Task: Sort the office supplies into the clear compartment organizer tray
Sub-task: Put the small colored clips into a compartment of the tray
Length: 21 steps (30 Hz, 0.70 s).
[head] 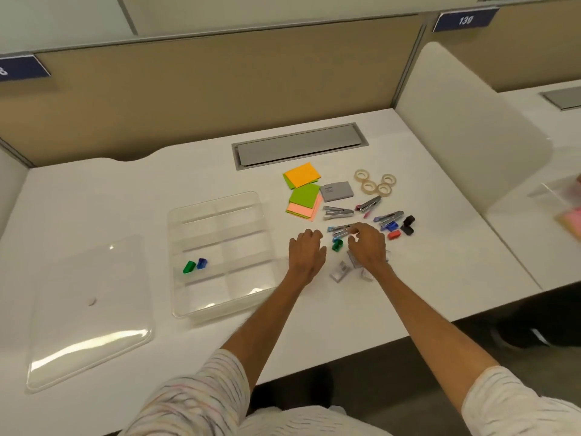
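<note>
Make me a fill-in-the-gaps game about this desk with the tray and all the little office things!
1. The clear tray already holds a blue sharpener and a ____ one beside it.
2. The number of tape rolls on the desk is ____.
3. The tray's clear lid lies on the tray's ____ side.
4. The topmost sticky note pad is coloured ____.

Missing words: green; four; left; orange

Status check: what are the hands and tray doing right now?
Left hand empty, resting on desk. Right hand over the small stapler pile, grip unclear. Clear compartment tray holds green sharpener and blue sharpener. Nothing blocking.
</note>
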Tool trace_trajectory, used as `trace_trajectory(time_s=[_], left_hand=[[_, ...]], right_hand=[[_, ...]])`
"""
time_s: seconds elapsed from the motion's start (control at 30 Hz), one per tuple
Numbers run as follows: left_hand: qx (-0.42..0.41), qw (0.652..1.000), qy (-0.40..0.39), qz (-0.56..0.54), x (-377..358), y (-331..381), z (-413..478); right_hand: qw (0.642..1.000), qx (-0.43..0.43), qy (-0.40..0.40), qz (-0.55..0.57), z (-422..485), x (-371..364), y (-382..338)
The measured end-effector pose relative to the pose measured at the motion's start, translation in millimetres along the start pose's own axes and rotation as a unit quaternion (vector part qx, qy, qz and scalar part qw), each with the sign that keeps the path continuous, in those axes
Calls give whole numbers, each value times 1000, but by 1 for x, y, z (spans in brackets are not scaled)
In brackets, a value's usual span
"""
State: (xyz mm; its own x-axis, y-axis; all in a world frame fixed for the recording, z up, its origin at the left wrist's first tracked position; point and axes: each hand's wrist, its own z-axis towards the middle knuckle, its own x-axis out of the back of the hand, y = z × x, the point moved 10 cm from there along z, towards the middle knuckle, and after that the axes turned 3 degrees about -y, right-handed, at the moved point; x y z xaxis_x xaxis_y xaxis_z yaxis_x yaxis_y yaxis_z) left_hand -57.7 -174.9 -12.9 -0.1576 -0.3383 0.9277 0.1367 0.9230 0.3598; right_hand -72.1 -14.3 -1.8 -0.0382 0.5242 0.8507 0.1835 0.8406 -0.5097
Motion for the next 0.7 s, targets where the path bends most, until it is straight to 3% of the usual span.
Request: trace_trajectory(time_s=[0.4, 0.7], left_hand=[[14, 998, -67, -2, -46, 43, 24], [36, 998, -55, 2, -58, 43, 34]], right_hand=[[998, -36, -8, -46, 19, 25, 79], [990, -53, -30, -124, 30, 25, 108]])
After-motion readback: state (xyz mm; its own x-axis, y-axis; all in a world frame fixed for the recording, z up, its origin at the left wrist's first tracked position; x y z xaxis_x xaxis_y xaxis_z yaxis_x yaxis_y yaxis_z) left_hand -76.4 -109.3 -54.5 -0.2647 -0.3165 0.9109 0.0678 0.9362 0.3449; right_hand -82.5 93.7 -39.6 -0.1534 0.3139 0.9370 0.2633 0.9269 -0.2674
